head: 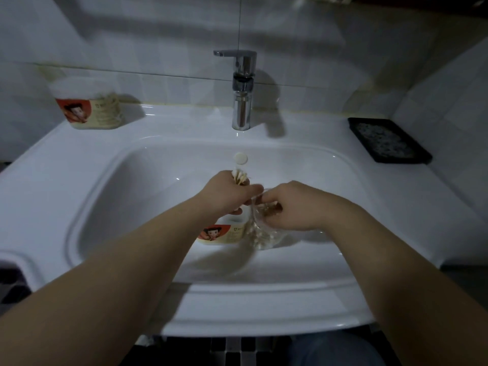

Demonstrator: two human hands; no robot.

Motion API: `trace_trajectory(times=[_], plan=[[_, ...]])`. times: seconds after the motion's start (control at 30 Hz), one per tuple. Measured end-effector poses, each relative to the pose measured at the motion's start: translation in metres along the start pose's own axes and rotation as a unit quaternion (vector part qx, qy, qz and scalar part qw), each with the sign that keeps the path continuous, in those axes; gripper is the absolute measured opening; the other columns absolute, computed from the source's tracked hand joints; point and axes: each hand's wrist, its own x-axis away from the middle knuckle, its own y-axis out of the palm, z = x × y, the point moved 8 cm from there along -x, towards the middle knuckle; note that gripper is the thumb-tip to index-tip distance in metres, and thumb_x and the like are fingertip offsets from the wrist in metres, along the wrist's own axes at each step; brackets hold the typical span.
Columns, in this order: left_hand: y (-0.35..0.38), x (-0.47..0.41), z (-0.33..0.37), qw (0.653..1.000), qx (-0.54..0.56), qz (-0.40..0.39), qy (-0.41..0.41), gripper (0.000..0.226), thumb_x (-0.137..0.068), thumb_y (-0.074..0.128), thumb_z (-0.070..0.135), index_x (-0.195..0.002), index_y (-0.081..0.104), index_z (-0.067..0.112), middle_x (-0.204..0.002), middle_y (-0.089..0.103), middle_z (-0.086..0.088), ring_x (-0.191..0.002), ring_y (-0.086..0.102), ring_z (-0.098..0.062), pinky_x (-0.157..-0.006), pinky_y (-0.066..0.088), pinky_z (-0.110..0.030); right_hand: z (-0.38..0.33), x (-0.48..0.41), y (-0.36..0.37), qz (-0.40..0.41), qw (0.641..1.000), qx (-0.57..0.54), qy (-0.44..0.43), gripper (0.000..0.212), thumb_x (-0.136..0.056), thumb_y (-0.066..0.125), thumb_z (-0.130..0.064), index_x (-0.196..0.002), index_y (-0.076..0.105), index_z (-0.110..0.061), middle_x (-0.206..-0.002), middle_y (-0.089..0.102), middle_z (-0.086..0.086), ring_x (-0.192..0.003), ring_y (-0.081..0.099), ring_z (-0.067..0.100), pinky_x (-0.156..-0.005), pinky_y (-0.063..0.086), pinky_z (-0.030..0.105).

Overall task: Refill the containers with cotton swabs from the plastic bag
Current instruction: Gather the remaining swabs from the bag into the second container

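So the left hand (227, 194) is wrapped tight round a bunch of cotton swabs (239, 177), with the tips poking out past the top of the fist. The right hand (290, 207) sits just beside it, fingers curled into the mouth of the clear plastic bag (265, 233), which hangs down with plenty of swabs in it. The two hands are practically touching over the basin of the sink (158, 159). Right under them a container (224, 235) with a red cartoon label sits in the basin, mostly hidden by the left wrist, so no telling how full it is. Looks like the middle of the job: a handful is out of the bag and needs to go into that tub. Next move is probably to line the bundle up over the opening and lower it in straight, so nothing spills into the sink. A second container (89, 107) with the same label sits well apart on the back left ledge, and it seems to have swabs in it. Also around are the tap (243, 88) and a black tray (388, 140) off to the right.
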Motion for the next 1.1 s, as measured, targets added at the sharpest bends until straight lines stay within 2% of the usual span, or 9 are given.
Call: trace_trajectory(times=[0.07,0.13,0.23,0.37,0.5,0.67,0.83,1.0,1.1], plan=[[0.002,0.000,-0.001,1.000,-0.005,-0.016,-0.007,0.014,-0.080,0.078,0.008,-0.087,0.067,0.002,-0.081,0.067,-0.009,-0.076,0.065,-0.015,-0.064,0.059,-0.026,-0.002,-0.003,0.008,-0.029,0.999,0.042,-0.013,0.012,-0.092,0.060,-0.027,-0.099,0.069,-0.023,-0.093,0.066,-0.006,-0.082,0.058,0.016,-0.065,0.045,0.026],[0.002,0.000,-0.001,1.000,-0.001,-0.026,-0.010,0.024,-0.078,0.077,0.000,-0.100,0.070,-0.006,-0.088,0.070,-0.010,-0.077,0.064,-0.017,-0.066,0.060,-0.026,-0.004,-0.006,0.012,-0.019,0.998,0.048,-0.025,0.004,-0.092,0.061,-0.025,-0.091,0.060,-0.028,-0.090,0.063,-0.006,-0.081,0.059,0.019,-0.068,0.049,0.031],[0.003,0.000,0.002,0.999,-0.031,-0.039,0.001,0.026,-0.077,0.074,-0.005,-0.103,0.068,-0.009,-0.100,0.072,-0.024,-0.077,0.067,-0.022,-0.073,0.064,-0.035,-0.004,-0.011,0.013,0.001,0.999,0.032,-0.028,0.020,-0.086,0.068,-0.025,-0.091,0.052,-0.036,-0.092,0.062,-0.009,-0.082,0.058,0.017,-0.071,0.049,0.032],[0.007,0.002,-0.001,0.997,-0.057,-0.049,-0.003,0.016,-0.081,0.068,-0.008,-0.097,0.066,-0.010,-0.086,0.064,-0.017,-0.071,0.065,-0.021,-0.069,0.064,-0.032,-0.007,-0.015,0.020,-0.033,0.995,0.095,-0.018,0.017,-0.079,0.071,-0.023,-0.094,0.065,-0.022,-0.088,0.063,-0.005,-0.080,0.059,0.016,-0.062,0.044,0.029],[0.005,0.000,-0.002,0.998,-0.062,-0.033,-0.009,0.018,-0.081,0.068,-0.008,-0.099,0.066,-0.010,-0.089,0.064,-0.016,-0.076,0.066,-0.026,-0.079,0.064,-0.044,-0.008,-0.017,0.019,-0.023,0.990,0.135,-0.011,0.010,-0.085,0.061,-0.016,-0.087,0.069,-0.022,-0.082,0.064,-0.001,-0.075,0.061,0.021,-0.059,0.043,0.029],[0.003,-0.001,-0.001,0.998,-0.057,-0.023,-0.001,0.024,-0.080,0.067,-0.007,-0.104,0.065,-0.013,-0.096,0.067,-0.027,-0.078,0.067,-0.027,-0.081,0.063,-0.048,-0.009,-0.012,0.011,0.003,0.990,0.138,-0.008,0.021,-0.090,0.055,-0.031,-0.077,0.066,-0.020,-0.075,0.060,0.000,-0.067,0.059,0.021,-0.057,0.047,0.033],[0.006,0.000,-0.002,0.998,-0.053,-0.038,-0.003,0.022,-0.082,0.067,-0.007,-0.104,0.065,-0.011,-0.092,0.064,-0.016,-0.076,0.065,-0.023,-0.070,0.064,-0.032,-0.009,-0.013,0.018,-0.020,0.992,0.127,-0.010,0.029,-0.092,0.059,-0.035,-0.065,0.057,-0.024,-0.072,0.059,-0.001,-0.066,0.057,0.020,-0.058,0.045,0.032],[0.007,0.000,-0.002,0.999,-0.032,-0.041,0.004,0.011,-0.083,0.067,-0.006,-0.093,0.065,-0.003,-0.088,0.061,-0.014,-0.073,0.063,-0.021,-0.069,0.063,-0.031,-0.006,-0.014,0.012,0.013,0.991,0.135,-0.005,0.021,-0.091,0.056,-0.031,-0.075,0.058,-0.019,-0.076,0.060,0.001,-0.068,0.059,0.023,-0.062,0.051,0.037],[0.006,-0.001,-0.003,0.999,-0.036,-0.040,0.004,0.008,-0.082,0.066,-0.006,-0.088,0.064,-0.001,-0.087,0.062,-0.014,-0.073,0.064,-0.020,-0.069,0.063,-0.031,-0.007,-0.015,0.015,-0.010,0.992,0.121,-0.022,0.017,-0.093,0.054,-0.027,-0.077,0.056,-0.023,-0.087,0.061,-0.001,-0.075,0.058,0.022,-0.066,0.049,0.036]])
